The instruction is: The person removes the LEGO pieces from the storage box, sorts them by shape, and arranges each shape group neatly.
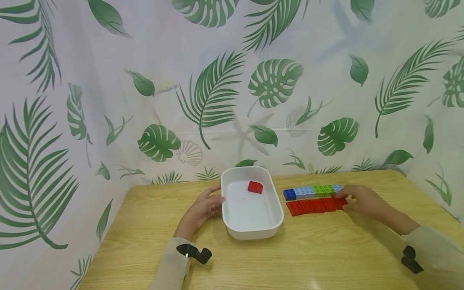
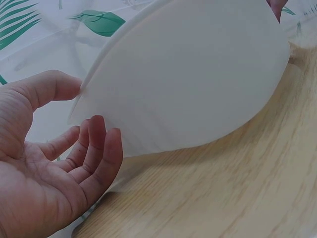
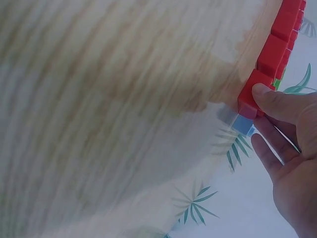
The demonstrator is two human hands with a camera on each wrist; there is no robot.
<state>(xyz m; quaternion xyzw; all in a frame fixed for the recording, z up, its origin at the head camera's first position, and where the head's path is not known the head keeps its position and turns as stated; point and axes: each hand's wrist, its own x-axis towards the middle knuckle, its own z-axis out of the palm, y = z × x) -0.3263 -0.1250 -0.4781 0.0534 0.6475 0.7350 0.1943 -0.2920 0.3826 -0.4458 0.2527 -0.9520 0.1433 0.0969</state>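
Note:
A white plastic tub [image 1: 251, 233] stands on the table with one red toy brick [image 1: 255, 187] inside. My left hand [image 1: 204, 207] holds the tub's left side, its thumb at the rim and the curved fingers against the outer wall [image 2: 198, 94]. To the right of the tub, several red bricks [image 1: 312, 206] form a row. At that row's right end, my right hand [image 1: 364, 201] pinches the last red brick [image 3: 255, 91], with the thumb on its near face. Behind lies a second row: a dark blue brick [image 1: 289, 194], light blue bricks [image 1: 303, 191] and green bricks [image 1: 324, 190].
The wooden table [image 1: 290, 266] reaches back to a white curtain [image 1: 224, 48] printed with green leaves. The brick rows lie near the table's back edge. Black straps [image 1: 193, 253] with small cameras sit on both wrists, over light sleeves.

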